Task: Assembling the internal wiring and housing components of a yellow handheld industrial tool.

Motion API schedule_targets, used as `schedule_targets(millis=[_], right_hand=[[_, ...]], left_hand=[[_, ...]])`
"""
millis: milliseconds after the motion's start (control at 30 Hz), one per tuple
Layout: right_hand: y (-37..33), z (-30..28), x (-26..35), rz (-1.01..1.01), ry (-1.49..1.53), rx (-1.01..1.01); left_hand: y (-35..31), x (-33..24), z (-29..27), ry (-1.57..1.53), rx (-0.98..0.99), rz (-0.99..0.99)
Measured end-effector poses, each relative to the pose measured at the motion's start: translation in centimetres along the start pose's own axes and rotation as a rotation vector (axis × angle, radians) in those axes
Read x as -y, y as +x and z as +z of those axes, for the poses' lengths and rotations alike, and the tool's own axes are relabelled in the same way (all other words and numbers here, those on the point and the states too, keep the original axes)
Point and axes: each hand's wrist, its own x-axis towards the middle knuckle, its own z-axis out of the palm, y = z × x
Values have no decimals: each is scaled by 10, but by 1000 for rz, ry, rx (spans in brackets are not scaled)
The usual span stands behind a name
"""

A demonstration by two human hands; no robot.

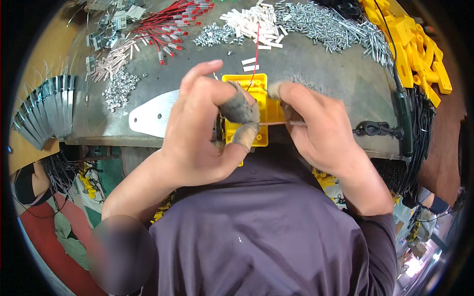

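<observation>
Over a yellow plastic housing (244,79) at the bench's front edge, my hands meet. A thin brownish wire (276,123) runs between them. My left hand (202,123), with worn coverings on thumb and forefinger, pinches one end of it. My right hand (318,121), with a covered fingertip, is closed on the other end; its fingers are partly blurred. A red wire (257,49) rises from the housing toward the back of the bench. To the left lies a pale metal plate (153,114) with holes, its right end hidden behind my left hand.
Screws (326,27), white sleeves (252,24), red-wired parts (170,24) and nuts (120,88) lie in heaps along the back and left. Yellow housings (417,49) are piled at right, beside a dark corded tool (404,116). Dark flat strips (47,108) fan out far left.
</observation>
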Motion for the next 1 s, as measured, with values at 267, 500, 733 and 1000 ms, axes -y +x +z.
schedule_targets(millis=[267,500,733,1000], right_hand=[[-9,-13,-10,-65,430,-1],[11,-5,4,364,1058,-161],[28,0,8,367,1157,-135],[30,7,4,351,1194,-85]], left_hand=[[24,10,-19,136,-172,-19],[74,17,-10,-355,58,-623],[61,8,-4,-689,-85,-636],[58,8,-5,-745,-99,-636]])
